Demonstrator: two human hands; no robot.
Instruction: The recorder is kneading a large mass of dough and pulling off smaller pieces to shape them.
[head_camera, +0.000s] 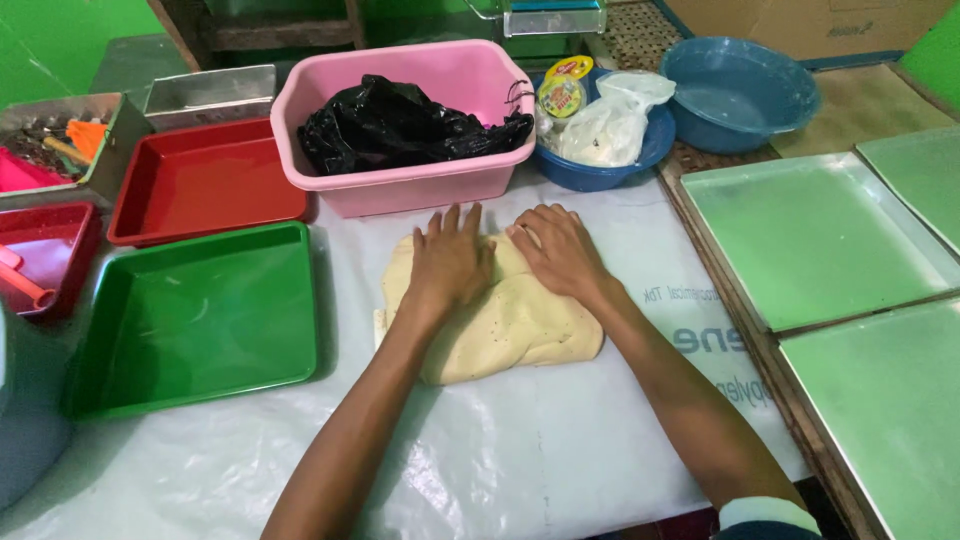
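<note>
On the white plastic sheet (560, 440) in the middle of the table lay a pale, speckled slab of dough (515, 325), and both hands pressed flat on its far half. The left hand (450, 262) was spread wide, fingers pointing toward the pink tub (420, 175) with the black bag (400, 125) in it; the right hand (558, 250) lay open beside it, palm down, gripping nothing. To the left sat an empty green tray (200, 320), with a red tray (200, 185) beyond it. Pale green metal pans (815, 235) lined the right side, and blue bowls (740, 90) stood at the far edge. Judging by the flat palms, good work here called for even weight through the heels of both hands, pushing outward from the thicker middle so the slab would thin uniformly without tearing or dragging the sheet.
</note>
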